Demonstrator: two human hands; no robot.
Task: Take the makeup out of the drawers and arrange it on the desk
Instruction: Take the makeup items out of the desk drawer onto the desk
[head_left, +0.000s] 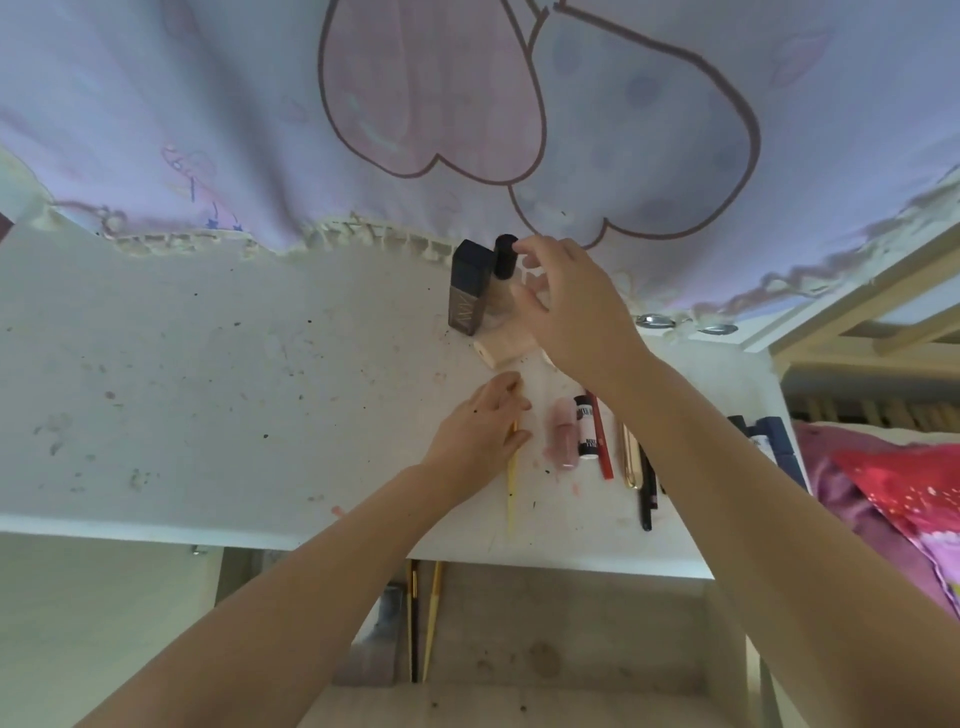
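Down in the open drawer (519, 639), nearest of all: two slim gold-handled brushes (423, 618) waiting to come out. Up top, right hand (574, 306) at the back of the tabletop (208, 374), fingers half curled beside a black-capped foundation bottle (503, 275), hard to tell whether touching or just clear. Looks like a standing-up move, bottle parked upright against the dark rectangular bottle (469, 288) so tall things sit at the rear. Left hand (480, 431) flat and relaxed, resting on a thin yellow pencil (512, 483), probably nudging it into line. Just right: pink tube (563, 434), small white-labelled tube (586, 426), red pencil (601, 441), gold tube (629, 457), black pencil (645, 493), all lying parallel in a row.
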